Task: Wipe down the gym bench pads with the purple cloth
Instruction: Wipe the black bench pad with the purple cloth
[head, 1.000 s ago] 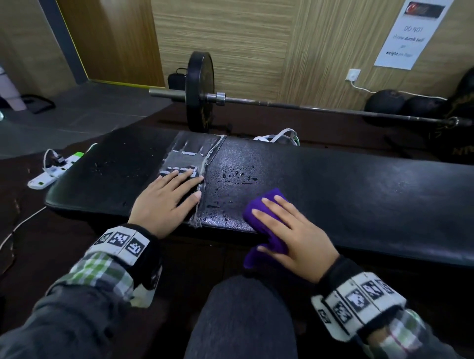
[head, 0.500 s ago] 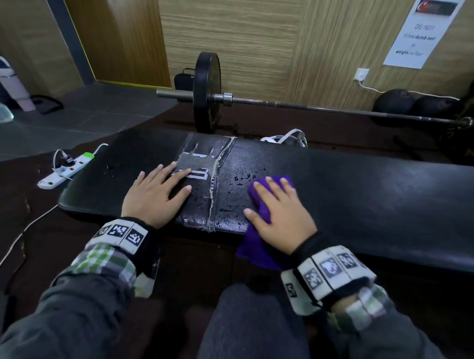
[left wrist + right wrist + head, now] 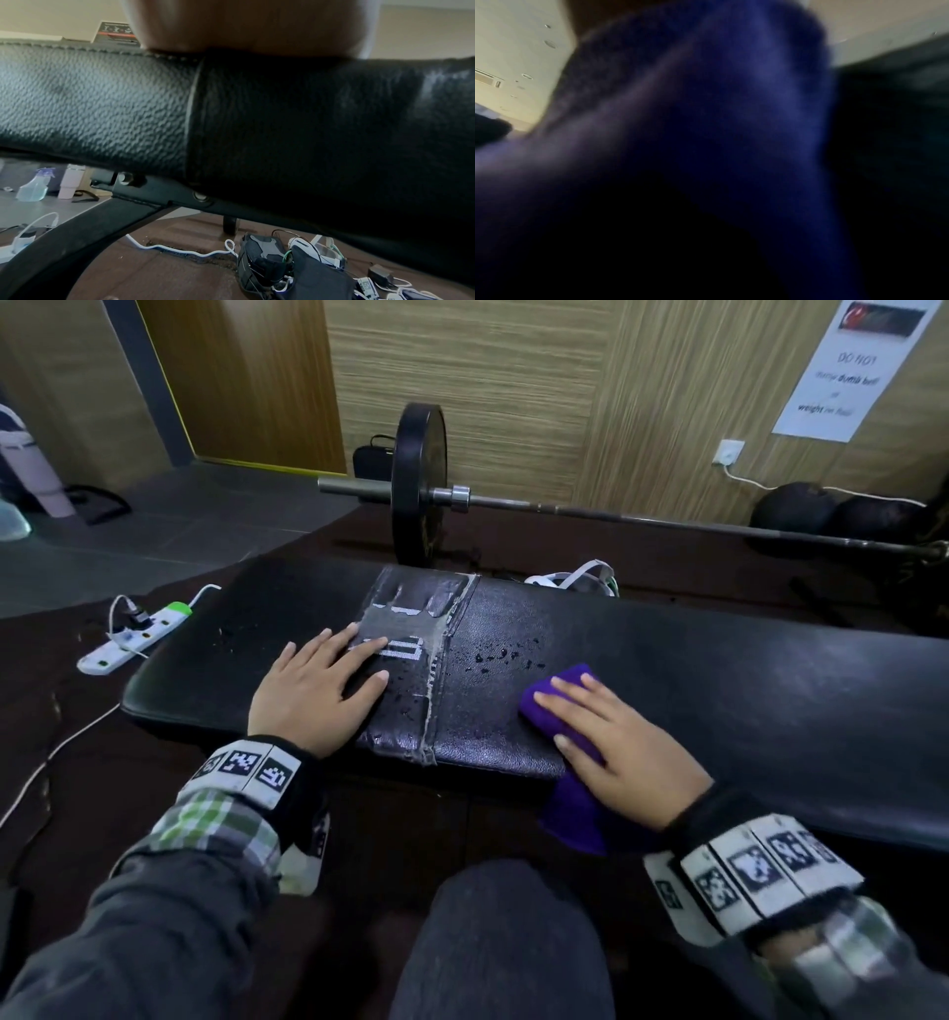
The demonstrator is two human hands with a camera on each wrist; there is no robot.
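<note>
A long black bench pad (image 3: 719, 680) runs across the head view, with a taped seam (image 3: 436, 670) and water drops (image 3: 506, 657) near its middle. My right hand (image 3: 611, 737) lies flat with straight fingers on the purple cloth (image 3: 557, 695), pressing it onto the pad right of the seam; part of the cloth hangs over the front edge. My left hand (image 3: 313, 690) rests flat on the pad left of the seam. The right wrist view is filled by blurred purple cloth (image 3: 706, 121). The left wrist view shows the pad's front side (image 3: 231, 121).
A barbell with a black plate (image 3: 418, 480) lies on the floor behind the bench. A white power strip (image 3: 138, 636) and cables lie at the left. A spray bottle (image 3: 34, 186) and a white tumbler (image 3: 69, 180) stand on the floor. My knee (image 3: 503, 942) is below the bench.
My right hand slid the cloth to the right along the pad, away from the seam. My left hand stayed pressed flat in place.
</note>
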